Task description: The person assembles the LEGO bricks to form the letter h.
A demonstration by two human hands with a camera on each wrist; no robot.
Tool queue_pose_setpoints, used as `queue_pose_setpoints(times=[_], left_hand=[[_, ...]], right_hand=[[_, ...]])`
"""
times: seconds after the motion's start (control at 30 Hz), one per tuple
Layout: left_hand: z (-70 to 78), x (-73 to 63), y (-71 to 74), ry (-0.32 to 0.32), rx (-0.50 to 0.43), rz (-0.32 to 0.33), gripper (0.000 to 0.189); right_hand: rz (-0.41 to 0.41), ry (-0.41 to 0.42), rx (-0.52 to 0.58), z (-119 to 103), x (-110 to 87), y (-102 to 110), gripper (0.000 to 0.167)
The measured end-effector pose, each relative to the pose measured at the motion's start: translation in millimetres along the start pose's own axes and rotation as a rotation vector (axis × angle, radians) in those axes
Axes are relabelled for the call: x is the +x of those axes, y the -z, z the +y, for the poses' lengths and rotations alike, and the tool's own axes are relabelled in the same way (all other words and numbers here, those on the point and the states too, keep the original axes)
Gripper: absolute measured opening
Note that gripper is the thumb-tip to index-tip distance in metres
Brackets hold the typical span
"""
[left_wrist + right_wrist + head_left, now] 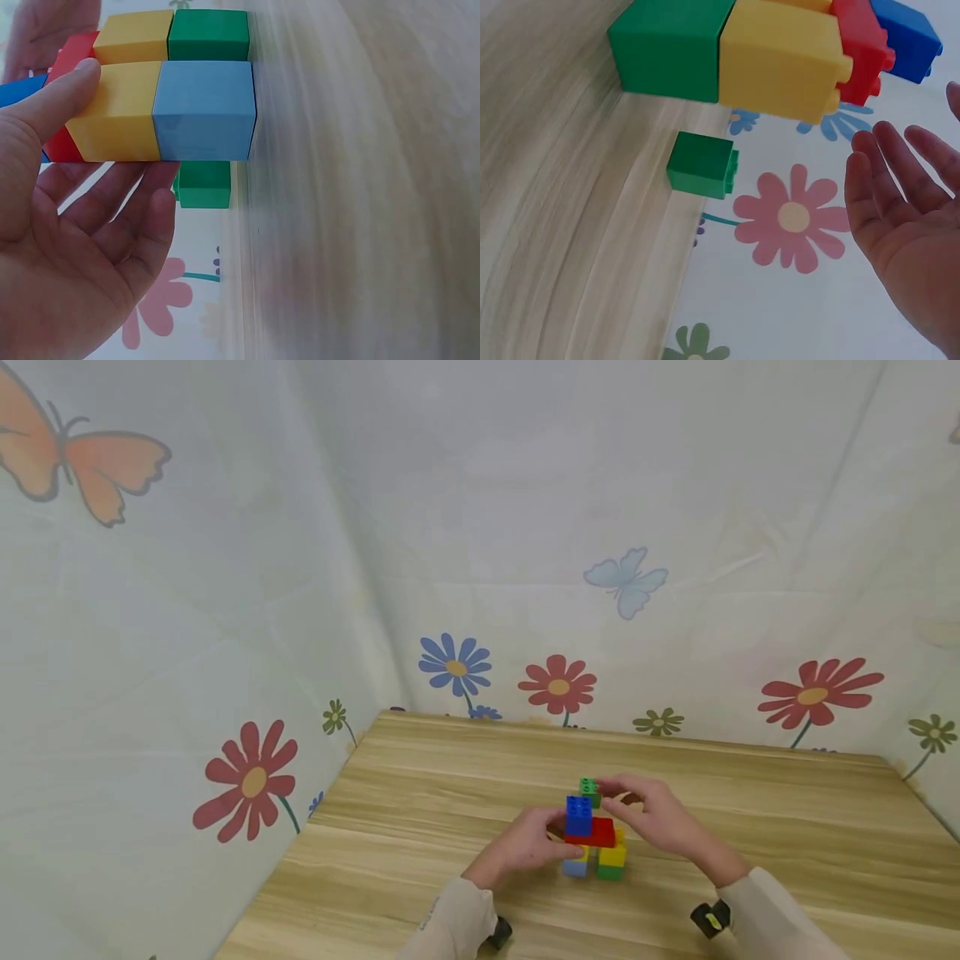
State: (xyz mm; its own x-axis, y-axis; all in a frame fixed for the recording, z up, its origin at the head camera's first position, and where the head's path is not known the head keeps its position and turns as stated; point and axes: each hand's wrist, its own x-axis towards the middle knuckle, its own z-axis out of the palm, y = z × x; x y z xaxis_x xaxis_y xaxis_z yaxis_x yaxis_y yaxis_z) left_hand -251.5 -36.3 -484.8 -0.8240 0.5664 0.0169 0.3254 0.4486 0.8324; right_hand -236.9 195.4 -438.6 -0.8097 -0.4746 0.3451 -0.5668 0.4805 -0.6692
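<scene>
A toy-brick structure stands on the table on two legs: a light blue brick (204,109) under a yellow one (120,112), and a green brick (671,52) under another yellow one (780,60). Bridging them is a red brick (602,832), with a blue brick (579,816) on top at the left. My left hand (528,842) holds the left side, thumb on the near face of the upper bricks, fingers behind. My right hand (652,814) is beside the structure's right side, holding nothing, fingers loosely extended. A separate green brick (701,165) sits behind the structure.
The wooden table (420,827) meets a pale cloth backdrop (480,527) printed with flowers and butterflies, behind and at the left. Dark wrist devices (710,918) are worn at both sleeves.
</scene>
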Motion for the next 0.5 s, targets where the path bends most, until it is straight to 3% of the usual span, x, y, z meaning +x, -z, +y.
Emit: queue_pose_setpoints(times=[0.17, 0.5], left_hand=[[-2.5, -2.3, 1.0, -0.017, -0.002, -0.005, 0.032], [-3.6, -4.5, 4.4, -0.005, 0.01, 0.006, 0.032]], right_hand=[[0.021, -0.031, -0.05, 12, 4.0, -2, 0.032], [0.003, -0.073, -0.275, 36, 21.3, -13, 0.042]])
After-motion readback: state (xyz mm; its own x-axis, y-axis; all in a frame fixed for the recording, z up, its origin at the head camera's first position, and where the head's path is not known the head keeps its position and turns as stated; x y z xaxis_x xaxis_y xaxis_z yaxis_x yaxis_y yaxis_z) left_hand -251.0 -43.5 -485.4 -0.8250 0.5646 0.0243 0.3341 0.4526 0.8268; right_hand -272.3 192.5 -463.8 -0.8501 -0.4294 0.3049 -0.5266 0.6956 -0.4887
